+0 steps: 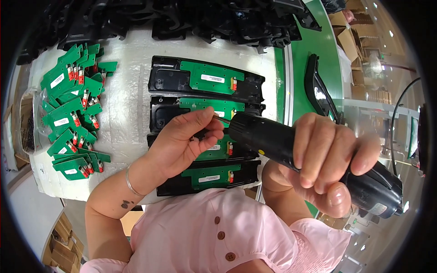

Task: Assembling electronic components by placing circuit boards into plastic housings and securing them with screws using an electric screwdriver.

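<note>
White-covered worktop [123, 86] underneath, and up close a black cylindrical powered screwdriver [271, 136] is being gripped by the wrapped right hand [325, 157]. Its thin metal bit [222, 119] is met by the left hand [186, 136], fingertips pressed together, anything between too small to tell. Below, green rectangular circuit boards [195, 73] are seated in black plastic trays [165, 82]; beyond, black moulded parts [168, 28] are heaped.

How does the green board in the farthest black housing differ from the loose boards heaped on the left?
The seated board lies inside the farthest black housing; the loose boards are piled on the white surface.
The seated board runs along its housing; the loose boards point at mixed angles.
The seated board is uncovered; many loose boards are partly hidden by others.
Both are green with red parts.
</note>
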Demonstrator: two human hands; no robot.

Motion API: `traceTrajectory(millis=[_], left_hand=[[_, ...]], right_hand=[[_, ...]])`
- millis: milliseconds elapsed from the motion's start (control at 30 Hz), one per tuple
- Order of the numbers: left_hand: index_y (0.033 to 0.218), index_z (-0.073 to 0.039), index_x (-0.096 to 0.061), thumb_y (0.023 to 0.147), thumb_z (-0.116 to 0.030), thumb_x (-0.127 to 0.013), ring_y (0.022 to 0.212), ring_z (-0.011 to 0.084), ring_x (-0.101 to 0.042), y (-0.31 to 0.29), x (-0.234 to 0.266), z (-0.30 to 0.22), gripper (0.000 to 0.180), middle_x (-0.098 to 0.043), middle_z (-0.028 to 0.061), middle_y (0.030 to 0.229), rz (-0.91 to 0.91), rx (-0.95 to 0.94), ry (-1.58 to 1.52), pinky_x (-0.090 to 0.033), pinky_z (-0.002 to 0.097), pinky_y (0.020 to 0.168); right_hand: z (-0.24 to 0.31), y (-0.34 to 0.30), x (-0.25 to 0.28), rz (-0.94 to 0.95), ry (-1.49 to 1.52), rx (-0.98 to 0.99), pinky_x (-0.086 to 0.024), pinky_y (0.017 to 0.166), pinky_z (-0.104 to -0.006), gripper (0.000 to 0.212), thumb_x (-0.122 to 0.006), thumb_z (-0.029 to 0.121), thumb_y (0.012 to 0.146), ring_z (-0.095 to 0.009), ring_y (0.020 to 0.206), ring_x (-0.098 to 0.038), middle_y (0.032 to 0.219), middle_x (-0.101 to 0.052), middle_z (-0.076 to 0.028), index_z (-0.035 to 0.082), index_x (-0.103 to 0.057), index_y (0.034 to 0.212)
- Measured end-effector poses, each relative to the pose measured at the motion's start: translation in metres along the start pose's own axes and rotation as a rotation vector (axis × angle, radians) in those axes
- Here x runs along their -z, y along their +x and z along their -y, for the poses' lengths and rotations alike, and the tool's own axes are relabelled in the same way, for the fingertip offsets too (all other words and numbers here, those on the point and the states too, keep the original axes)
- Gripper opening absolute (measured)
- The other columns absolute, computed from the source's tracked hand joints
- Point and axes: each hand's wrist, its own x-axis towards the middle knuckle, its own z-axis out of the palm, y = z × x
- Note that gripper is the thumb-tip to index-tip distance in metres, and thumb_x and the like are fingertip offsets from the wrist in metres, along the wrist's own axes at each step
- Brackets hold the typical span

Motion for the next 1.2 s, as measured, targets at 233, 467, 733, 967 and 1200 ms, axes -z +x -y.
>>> traceTrajectory(millis=[233, 467, 733, 967, 1200], left_hand=[[0.119, 0.003, -0.046, 0.092, -0.014, -0.041, 0.104, 0.0257, -0.054, -0.001, -0.028, 0.002, 0.032, -0.052, 0.0189, 0.115, -0.123, 0.177, 0.201, -0.046, 0.0292, 0.089], [0.106, 0.0, -0.051, 0.092, -0.015, -0.043, 0.094, 0.0231, -0.059, -0.002, -0.018, 0.002, 0.022, -0.059, 0.0152, 0.102, -0.074, 0.094, 0.281, -0.049, 0.0282, 0.082], [0.099, -0.002, -0.057, 0.086, -0.013, -0.055, 0.083, 0.0152, -0.061, -0.003, -0.012, 0.001, 0.017, -0.062, 0.0087, 0.091, -0.129, 0.04, 0.326, -0.051, 0.0236, 0.075], [0.099, -0.003, -0.059, 0.083, -0.01, -0.059, 0.082, 0.014, -0.061, -0.004, -0.013, -0.003, 0.018, -0.062, 0.0078, 0.091, -0.194, 0.046, 0.233, -0.051, 0.0224, 0.074], [0.099, -0.003, -0.059, 0.083, -0.009, -0.059, 0.082, 0.0141, -0.061, -0.004, -0.016, -0.003, 0.017, -0.062, 0.0075, 0.091, -0.226, 0.016, 0.212, -0.051, 0.022, 0.073]], right_hand=[[-0.053, 0.017, 0.053, -0.426, -0.169, 0.111, -0.038, 0.045, -0.028, 0.025, -0.053, -0.001, 0.069, -0.015, 0.042, -0.043, 0.057, -0.047, -0.006, 0.001, -0.045, 0.093], [-0.072, 0.023, 0.086, -0.542, -0.227, 0.033, -0.039, 0.045, -0.0292, 0.02, -0.051, -0.004, 0.065, -0.017, 0.043, -0.044, 0.059, -0.047, -0.008, -0.003, -0.048, 0.085], [-0.076, 0.027, 0.085, -0.529, -0.214, 0.009, -0.04, 0.046, -0.0291, 0.016, -0.051, -0.005, 0.066, -0.016, 0.044, -0.046, 0.058, -0.047, -0.008, -0.003, -0.048, 0.081], [-0.08, 0.034, 0.085, -0.452, -0.235, -0.055, -0.04, 0.047, -0.0278, 0.009, -0.051, -0.005, 0.066, -0.015, 0.043, -0.045, 0.054, -0.046, -0.007, -0.003, -0.047, 0.074], [-0.081, 0.036, 0.089, -0.371, -0.258, -0.076, -0.039, 0.046, -0.0262, 0.009, -0.05, -0.005, 0.065, -0.014, 0.044, -0.046, 0.054, -0.047, -0.007, -0.004, -0.048, 0.074]])
